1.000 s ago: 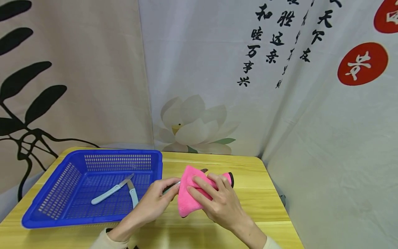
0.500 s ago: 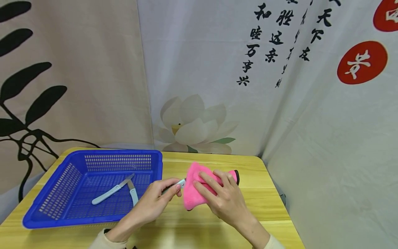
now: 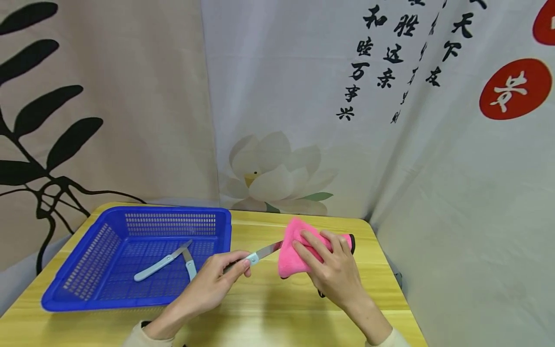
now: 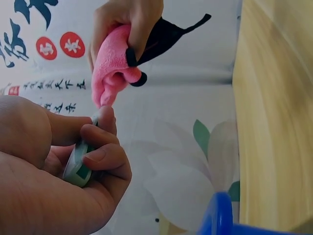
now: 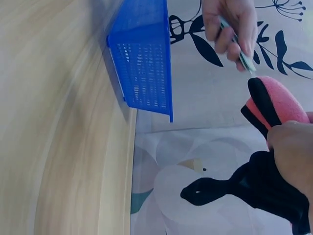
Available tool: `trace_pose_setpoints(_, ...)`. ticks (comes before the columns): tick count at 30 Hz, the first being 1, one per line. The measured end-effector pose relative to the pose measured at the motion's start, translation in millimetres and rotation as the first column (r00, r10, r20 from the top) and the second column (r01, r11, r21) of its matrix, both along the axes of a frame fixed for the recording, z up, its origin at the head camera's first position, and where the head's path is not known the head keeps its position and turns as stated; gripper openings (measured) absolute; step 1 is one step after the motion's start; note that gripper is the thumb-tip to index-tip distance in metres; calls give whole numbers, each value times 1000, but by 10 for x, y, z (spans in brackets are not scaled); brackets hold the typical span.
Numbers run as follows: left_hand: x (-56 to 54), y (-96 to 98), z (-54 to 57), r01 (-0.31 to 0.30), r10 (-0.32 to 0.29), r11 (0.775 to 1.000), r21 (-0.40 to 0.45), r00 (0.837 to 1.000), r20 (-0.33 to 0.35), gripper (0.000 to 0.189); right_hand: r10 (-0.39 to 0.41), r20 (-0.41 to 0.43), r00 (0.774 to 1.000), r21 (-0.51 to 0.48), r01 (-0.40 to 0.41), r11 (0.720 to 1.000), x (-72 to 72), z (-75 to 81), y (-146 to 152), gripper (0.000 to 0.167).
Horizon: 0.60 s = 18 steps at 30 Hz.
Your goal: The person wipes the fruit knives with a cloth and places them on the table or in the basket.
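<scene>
In the head view my left hand [image 3: 212, 282] grips a knife by its pale blue handle [image 3: 253, 259]. The blade [image 3: 270, 249] points right, and its far end goes into a folded pink cloth [image 3: 289, 258] with dark edging. Fingers of my right hand [image 3: 336, 270] press around this cloth from above, hiding the blade's tip. The left wrist view shows fingers curled about the pale green-looking handle [image 4: 76, 169], with the cloth [image 4: 113, 54] beyond. From the right wrist, a black strap [image 5: 234, 186] hangs beside the cloth [image 5: 283, 100]. Both hands are above the table.
A blue mesh basket [image 3: 173, 209] stands on the left of the wooden table [image 3: 364, 299]. Inside it lie two knives with pale blue handles, one on the left [image 3: 153, 269] and one on the right [image 3: 191, 270]. A printed curtain [image 3: 282, 86] hangs behind.
My right hand and the cloth have slid right, away from the left hand, baring much of the blade. One second ago the cloth reached the handle and the tip poked out beyond it.
</scene>
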State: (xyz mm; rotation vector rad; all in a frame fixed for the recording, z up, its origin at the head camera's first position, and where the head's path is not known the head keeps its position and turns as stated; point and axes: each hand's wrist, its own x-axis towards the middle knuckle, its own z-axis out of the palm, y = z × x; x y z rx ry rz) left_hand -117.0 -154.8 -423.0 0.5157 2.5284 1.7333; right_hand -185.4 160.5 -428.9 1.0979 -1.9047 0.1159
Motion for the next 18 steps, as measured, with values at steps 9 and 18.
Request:
trace_pose_setpoints(9, 107, -409, -37, -9, 6, 999, 35, 998, 69, 27, -33, 50, 998, -61, 36, 997, -34, -63, 183, 36)
trace_pose_setpoints(18, 186, -996, -22, -280, 287, 945, -168, 958, 19, 34, -39, 97, 994, -85, 48, 995, 11, -205, 284, 42)
